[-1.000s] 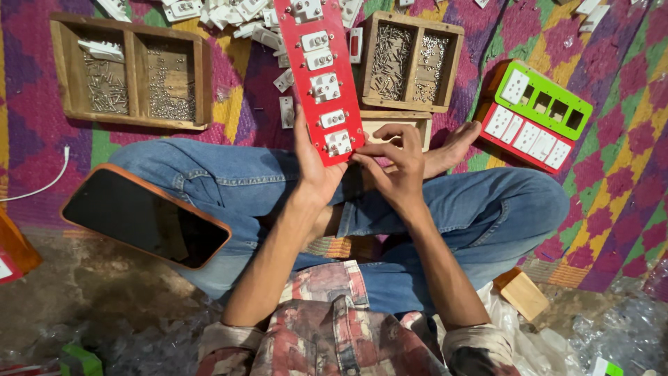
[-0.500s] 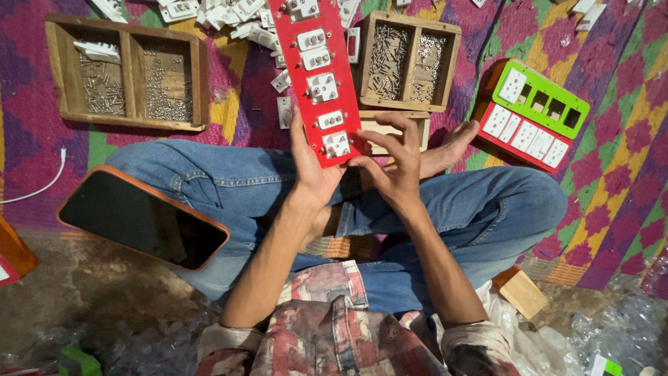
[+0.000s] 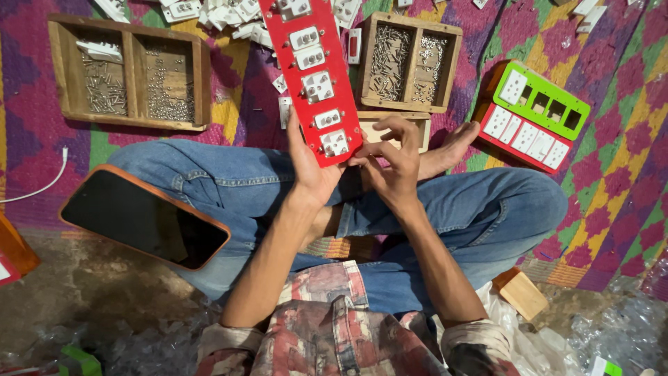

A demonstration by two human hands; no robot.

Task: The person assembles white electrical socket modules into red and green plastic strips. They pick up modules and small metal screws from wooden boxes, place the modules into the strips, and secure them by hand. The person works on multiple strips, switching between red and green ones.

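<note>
2 hands are working over a patterned mat (image 3: 626, 139) in purple, green and yellow that fills the upper part of my view, giving way near me to bare dusty floor (image 3: 90, 292) strewn with clear plastic scraps. I'm looking straight down on crossed legs in blue jeans (image 3: 487, 216).

Room to move is tight. On the left, a wooden tray (image 3: 202, 76) with 2 compartments of small screws sits well apart from the hands. Behind the hands, a second wooden tray (image 3: 452, 63) of screws lies just beside the long red panel (image 3: 316, 76). To the right, a green panel (image 3: 546, 101) rests on a red-and-white one (image 3: 525, 139) near a bare foot. A phone in an orange case (image 3: 142, 216) lies on the left knee. A small wooden block (image 3: 522, 294) sits by the right leg. Loose white sockets (image 3: 188, 10) litter the top edge.

Left hand (image 3: 313, 167) has its fingers clasped round the red panel's near end, holding it tilted up and away over the lap. Right hand (image 3: 390, 160) has its fingers curled at the panel's lower right corner, fingertips touching the edge by the nearest white socket; whether they pinch a screw I cannot tell.

Against 0.5 s ago, the panel sits about as it did, and the right fingers have bunched closer at that corner.
</note>
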